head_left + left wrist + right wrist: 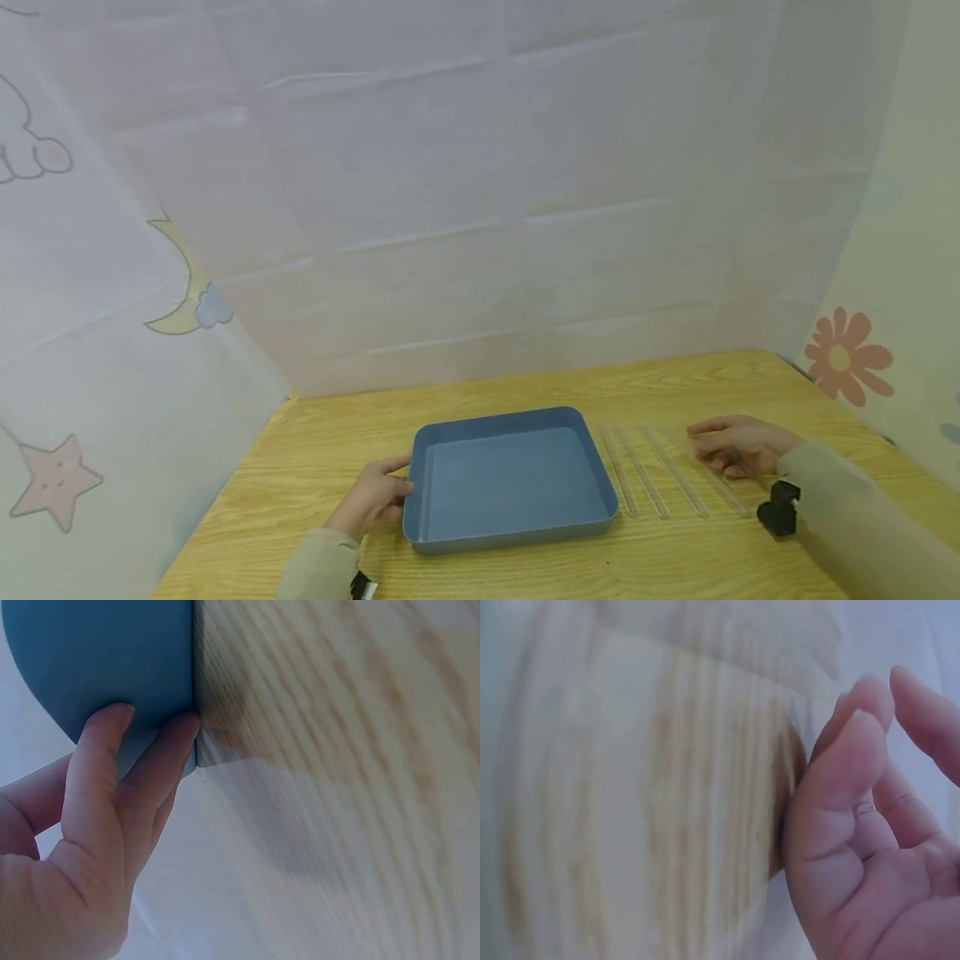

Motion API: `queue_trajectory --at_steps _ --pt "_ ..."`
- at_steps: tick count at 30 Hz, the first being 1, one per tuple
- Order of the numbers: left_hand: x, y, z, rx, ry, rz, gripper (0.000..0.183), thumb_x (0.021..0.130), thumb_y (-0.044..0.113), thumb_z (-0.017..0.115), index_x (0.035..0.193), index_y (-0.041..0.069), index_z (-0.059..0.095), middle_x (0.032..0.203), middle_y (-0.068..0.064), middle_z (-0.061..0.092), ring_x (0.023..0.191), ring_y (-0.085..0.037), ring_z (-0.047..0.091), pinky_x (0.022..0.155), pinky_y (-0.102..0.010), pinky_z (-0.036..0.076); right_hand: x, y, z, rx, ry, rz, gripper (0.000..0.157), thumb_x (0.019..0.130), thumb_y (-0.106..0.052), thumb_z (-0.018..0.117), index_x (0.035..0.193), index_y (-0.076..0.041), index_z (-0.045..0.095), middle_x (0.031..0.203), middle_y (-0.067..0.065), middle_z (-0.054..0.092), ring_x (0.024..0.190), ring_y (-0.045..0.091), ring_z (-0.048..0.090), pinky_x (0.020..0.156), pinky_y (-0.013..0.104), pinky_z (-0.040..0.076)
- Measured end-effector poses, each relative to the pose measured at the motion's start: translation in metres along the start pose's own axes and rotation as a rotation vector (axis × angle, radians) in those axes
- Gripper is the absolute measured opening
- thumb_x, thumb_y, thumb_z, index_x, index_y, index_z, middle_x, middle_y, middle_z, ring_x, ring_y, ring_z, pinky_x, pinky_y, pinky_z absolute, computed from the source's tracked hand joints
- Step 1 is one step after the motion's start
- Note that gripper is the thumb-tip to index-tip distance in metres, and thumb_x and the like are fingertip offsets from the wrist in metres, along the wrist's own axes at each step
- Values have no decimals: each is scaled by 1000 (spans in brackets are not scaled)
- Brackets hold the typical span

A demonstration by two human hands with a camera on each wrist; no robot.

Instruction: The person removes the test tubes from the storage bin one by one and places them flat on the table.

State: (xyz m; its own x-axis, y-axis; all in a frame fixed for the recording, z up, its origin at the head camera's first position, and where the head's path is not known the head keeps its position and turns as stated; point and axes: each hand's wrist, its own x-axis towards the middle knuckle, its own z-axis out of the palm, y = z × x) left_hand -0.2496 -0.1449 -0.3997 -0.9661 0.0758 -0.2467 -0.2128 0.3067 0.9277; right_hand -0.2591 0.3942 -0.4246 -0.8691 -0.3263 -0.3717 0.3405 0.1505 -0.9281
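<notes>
A blue rectangular tray (510, 483) with low walls lies on the wooden table. Fingertips of my left hand (375, 496) touch its left side; in the left wrist view, the fairly straight fingers (97, 780) rest against the tray's outer wall (105, 652). Beyond the tray's right side lie several clear, thin sticks or tubes, slanted and roughly parallel. My right hand (738, 446) is over the far part of the rightmost clear stick (726, 492). Its fingers are bent, with thumb and fingertips apart in the right wrist view, and nothing shows between them.
The wooden table (337, 421) runs back to a pale sheet (465, 250) hung behind it. Printed sheets with a star (56, 482) and a flower (847, 357) stand at the left and right. A black wrist camera (780, 508) is strapped to the right sleeve.
</notes>
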Motion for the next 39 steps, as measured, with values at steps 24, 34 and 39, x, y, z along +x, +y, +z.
queue_trajectory --at_steps 24,34,39 --pt "2 1 0 -16 -6 -1 52 92 -14 51 142 -15 36 110 -33 63 85 -32 69 67 -39 59 -21 -11 5 192 64 -11 23 98 -7 57 100 -27 69 95 2 65 74 14 63 70 25 56" --pt "1 2 1 11 18 6 52 91 -13 53 141 -14 39 104 -28 66 81 -28 69 65 -37 59 -28 -4 11 221 79 52 18 99 -6 54 109 -15 67 86 4 65 69 14 63 66 28 57" --pt "1 2 1 12 21 1 52 90 -13 53 140 -14 39 101 -26 67 81 -28 69 65 -37 59 -25 0 15 249 75 55 19 99 -6 54 102 -18 68 82 3 67 71 13 65 68 31 58"
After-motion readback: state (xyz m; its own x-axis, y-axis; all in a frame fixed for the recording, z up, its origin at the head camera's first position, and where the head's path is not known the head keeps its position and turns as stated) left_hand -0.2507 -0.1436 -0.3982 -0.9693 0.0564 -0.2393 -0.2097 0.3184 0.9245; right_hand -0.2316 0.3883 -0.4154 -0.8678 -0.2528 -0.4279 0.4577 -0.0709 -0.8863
